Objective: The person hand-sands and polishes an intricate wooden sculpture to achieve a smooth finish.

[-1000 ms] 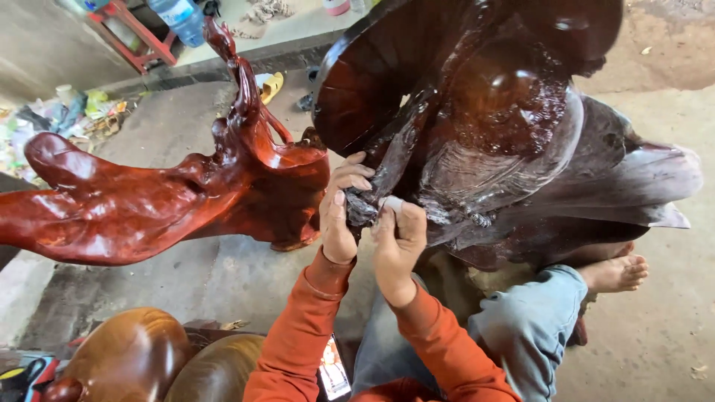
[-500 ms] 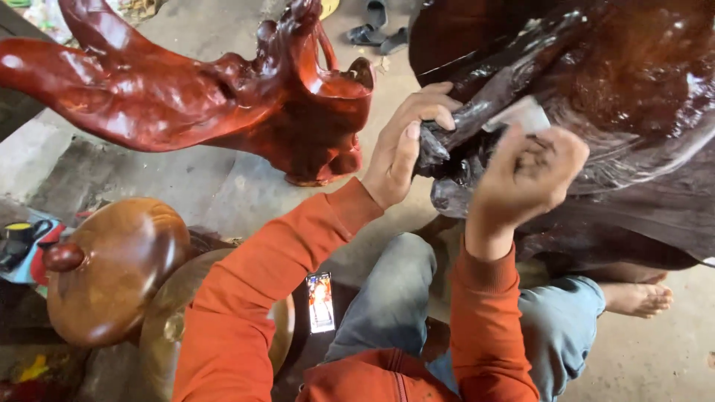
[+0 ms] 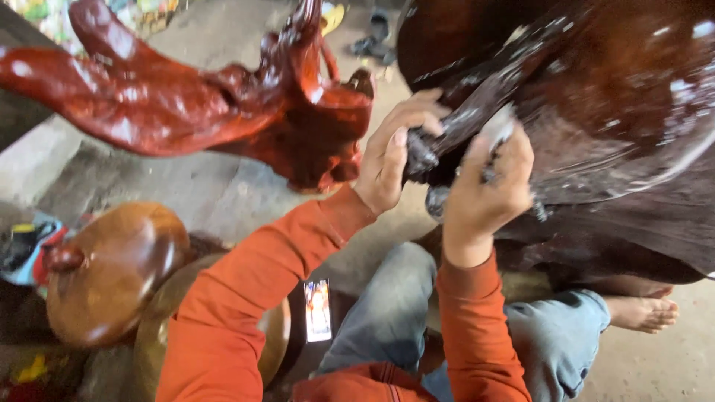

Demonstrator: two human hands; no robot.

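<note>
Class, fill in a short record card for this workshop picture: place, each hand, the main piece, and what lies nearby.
Place: concrete floor, person seated
Left hand: gripping an edge of the dark carving
Right hand: pressing a small pale sheet against the same carving
Main piece: dark, glossy wood
Nearby: red carving at left; round wooden lid by the left elbow; phone on the floor

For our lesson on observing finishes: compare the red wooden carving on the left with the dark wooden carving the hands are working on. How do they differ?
The red carving is bright orange-red; the dark carving is deep brown.
The red carving is untouched; the dark carving has the left hand resting on it and the right hand pressing a small pale piece against it.
The dark carving looks bulkier.
Both are glossy.
</note>
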